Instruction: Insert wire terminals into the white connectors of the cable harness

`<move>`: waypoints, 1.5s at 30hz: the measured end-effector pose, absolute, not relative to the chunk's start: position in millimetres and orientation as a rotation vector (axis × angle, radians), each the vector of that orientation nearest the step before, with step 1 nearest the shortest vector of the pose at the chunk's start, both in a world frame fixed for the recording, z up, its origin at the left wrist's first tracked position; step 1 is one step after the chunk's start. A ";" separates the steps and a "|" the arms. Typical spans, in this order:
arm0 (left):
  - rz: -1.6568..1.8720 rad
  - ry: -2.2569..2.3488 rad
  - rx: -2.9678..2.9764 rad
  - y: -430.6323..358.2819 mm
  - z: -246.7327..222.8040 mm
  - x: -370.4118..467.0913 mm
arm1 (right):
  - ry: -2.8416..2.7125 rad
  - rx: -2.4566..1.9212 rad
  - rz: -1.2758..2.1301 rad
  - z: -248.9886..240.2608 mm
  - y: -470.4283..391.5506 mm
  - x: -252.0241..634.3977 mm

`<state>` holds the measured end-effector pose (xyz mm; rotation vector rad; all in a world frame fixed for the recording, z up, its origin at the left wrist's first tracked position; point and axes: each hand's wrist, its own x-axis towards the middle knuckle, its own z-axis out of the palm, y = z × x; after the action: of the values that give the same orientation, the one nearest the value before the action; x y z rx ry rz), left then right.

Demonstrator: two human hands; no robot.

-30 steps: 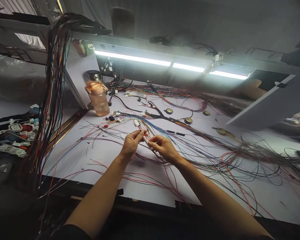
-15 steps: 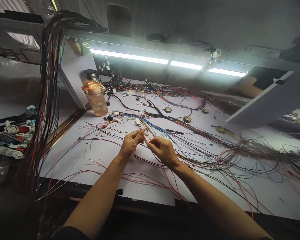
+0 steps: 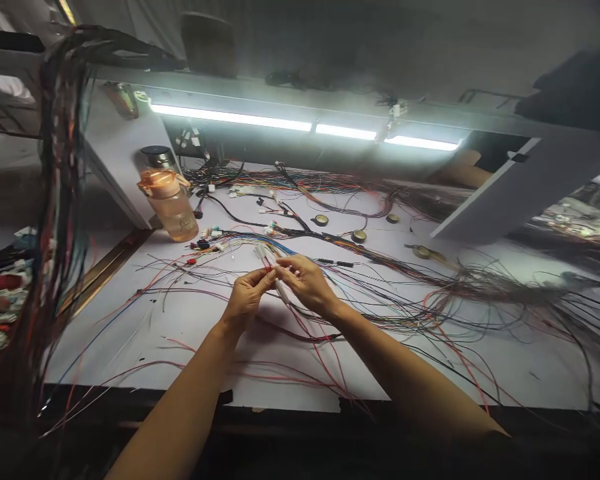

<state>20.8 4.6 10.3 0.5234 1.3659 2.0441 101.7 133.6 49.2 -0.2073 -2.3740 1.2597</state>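
Near the middle of the white table (image 3: 195, 360), my left hand (image 3: 247, 293) pinches thin red wires (image 3: 267, 261) just below a white connector (image 3: 261, 251). My right hand (image 3: 307, 283) is right beside it, thumb and fingers pressed together on the same wires. A pale sleeve-like piece (image 3: 282, 291) hangs under the right fingers, with red and dark wires running down from it. The fingertips of both hands nearly touch. A wire harness (image 3: 330, 237) lies behind the hands.
An orange-lidded bottle (image 3: 170, 205) stands at the back left. Tape rolls (image 3: 359, 236) lie behind the harness. A thick hanging wire bundle (image 3: 63, 167) is on the left, a slanted white panel (image 3: 490, 193) on the right. A person's arm (image 3: 463, 170) shows at the back right.
The view has shifted, so the table things sit further left. My right hand has closed in on my left, and the pale piece and red wires now show below the fingers.
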 end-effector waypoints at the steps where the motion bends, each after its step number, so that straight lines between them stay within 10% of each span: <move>1: 2.020 1.370 0.545 3.9 10.4 20.9 | -2.371 -0.184 1.323 51.4 133.1 94.6; 19: 1.917 1.259 0.111 12.5 15.8 24.6 | -1.861 -0.281 2.234 40.3 133.8 74.9; 27: 1.995 1.268 0.094 15.9 10.8 23.5 | -2.571 -0.526 1.079 41.4 240.0 92.1; 45: 2.064 1.231 0.044 14.8 10.5 23.6 | -2.782 -0.669 0.417 21.5 331.1 -6.2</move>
<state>23.6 14.8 10.5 0.0437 1.2312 2.0640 -6.2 331.1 21.5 -0.6692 -2.7819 0.4172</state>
